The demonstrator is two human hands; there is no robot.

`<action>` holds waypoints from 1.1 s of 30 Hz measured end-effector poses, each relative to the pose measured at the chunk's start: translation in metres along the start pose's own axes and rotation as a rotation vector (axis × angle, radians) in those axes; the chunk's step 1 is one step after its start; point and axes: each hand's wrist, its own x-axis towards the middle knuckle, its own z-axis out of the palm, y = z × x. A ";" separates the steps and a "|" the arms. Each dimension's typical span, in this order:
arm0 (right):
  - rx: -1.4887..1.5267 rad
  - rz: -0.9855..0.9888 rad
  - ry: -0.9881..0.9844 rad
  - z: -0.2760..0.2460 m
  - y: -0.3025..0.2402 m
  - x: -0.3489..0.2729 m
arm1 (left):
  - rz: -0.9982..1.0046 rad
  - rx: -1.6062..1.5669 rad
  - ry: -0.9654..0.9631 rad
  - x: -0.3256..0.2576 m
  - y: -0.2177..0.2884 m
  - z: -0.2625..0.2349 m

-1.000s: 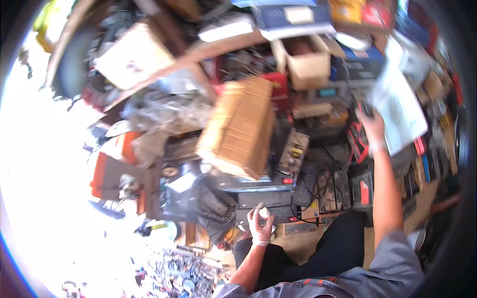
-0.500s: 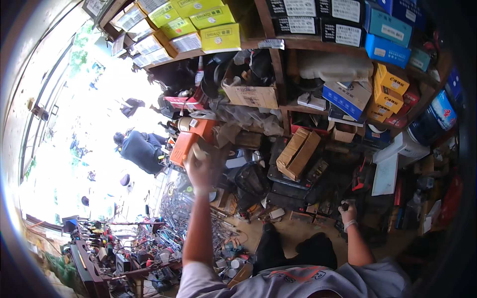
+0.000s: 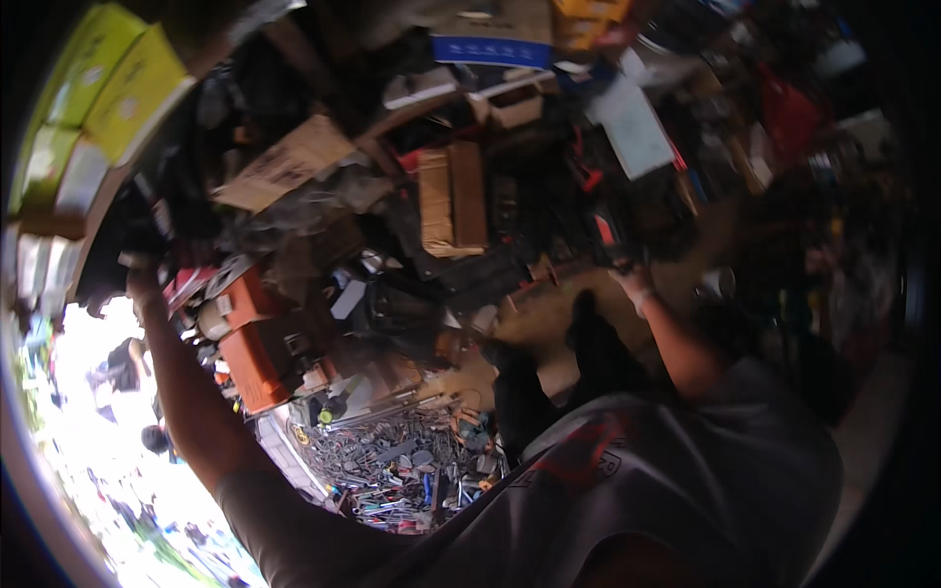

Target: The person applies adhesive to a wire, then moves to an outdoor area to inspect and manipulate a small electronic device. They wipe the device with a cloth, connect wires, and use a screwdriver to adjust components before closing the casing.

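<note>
My left arm stretches far to the left, and my left hand (image 3: 145,282) is raised in front of the dark shelf space. Its fingers are blurred and dim, so whether they hold anything is unclear. Below and beside it are orange plastic cases (image 3: 253,365). Lower on the right, my right hand (image 3: 633,282) is closed around a dark thing with a red patch (image 3: 606,231); its exact kind is lost in shadow and blur.
Yellow-green boxes (image 3: 132,93) line the upper left shelf. An opened brown carton (image 3: 453,199) lies ahead, near a flattened cardboard box (image 3: 284,165). Many loose metal tools (image 3: 402,465) are heaped below, left of my legs. Bright daylight floods the lower left.
My view has swung left and tilted. My left hand has moved from the orange cases toward the shelf space at the left. My right hand stays closed, and a red patch now shows above it.
</note>
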 end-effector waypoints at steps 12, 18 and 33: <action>0.001 0.116 -0.042 0.041 -0.074 0.054 | -0.151 -0.936 -0.300 -0.159 0.041 -0.096; 0.439 0.370 -0.361 0.105 -0.084 0.137 | 0.022 -0.480 0.048 -0.390 0.081 -0.142; 0.734 0.521 -0.708 0.207 -0.076 0.234 | -1.097 -0.759 -0.748 -0.911 0.215 -0.107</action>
